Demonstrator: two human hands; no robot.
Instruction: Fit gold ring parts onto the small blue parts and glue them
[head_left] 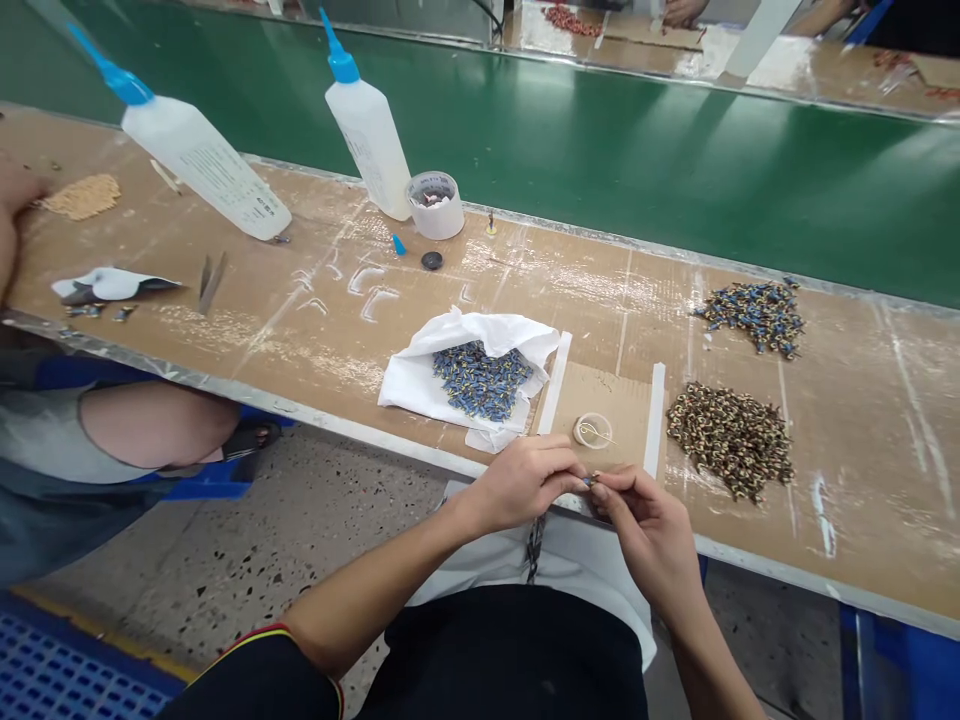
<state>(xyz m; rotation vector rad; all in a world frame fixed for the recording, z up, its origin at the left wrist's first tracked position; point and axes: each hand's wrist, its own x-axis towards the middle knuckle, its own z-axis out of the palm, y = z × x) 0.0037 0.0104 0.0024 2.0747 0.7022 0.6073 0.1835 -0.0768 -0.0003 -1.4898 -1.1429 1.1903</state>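
Just over the table's front edge, my left hand (525, 482) pinches a small blue piece (587, 482) between thumb and forefinger. My right hand (651, 525) meets it there, its thumb and fingertips closed on a tiny dark piece whose kind is mostly hidden. Right behind the fingers sits a small round white dish (593, 431) with a thin pale strand in it. To the left, a heap of small blue-and-yellow pieces (484, 380) lies on a crumpled white cloth (409, 375). On the right is a pile of small brown-and-yellow pieces (729, 440).
Behind that pile lies a heap of blue-and-brown pieces (754, 317). Two blue-tipped bottles (202, 165) and a tape roll (435, 208) stand farther back, near a blue cap (398, 245). Tweezers (211, 283) lie left. Another person's hand (16, 185) rests at far left. A green belt (600, 150) runs behind.
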